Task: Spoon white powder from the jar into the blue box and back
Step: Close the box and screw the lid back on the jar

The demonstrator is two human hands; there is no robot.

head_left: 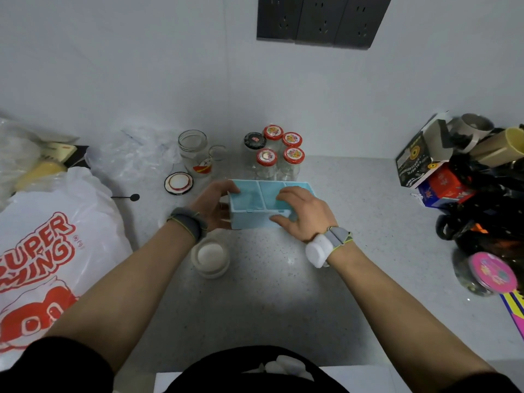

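Observation:
The blue box, with several lidded compartments, sits on the grey counter in the middle of the view. My left hand grips its left end. My right hand lies over its right side, fingers curled on the top and front edge. An open glass jar of white powder stands just below my left wrist. A black spoon lies on the counter to the left, apart from both hands.
Empty open jars and several red-lidded jars stand behind the box, and a loose lid lies by them. A white printed bag fills the left. Boxes and dark clutter crowd the right.

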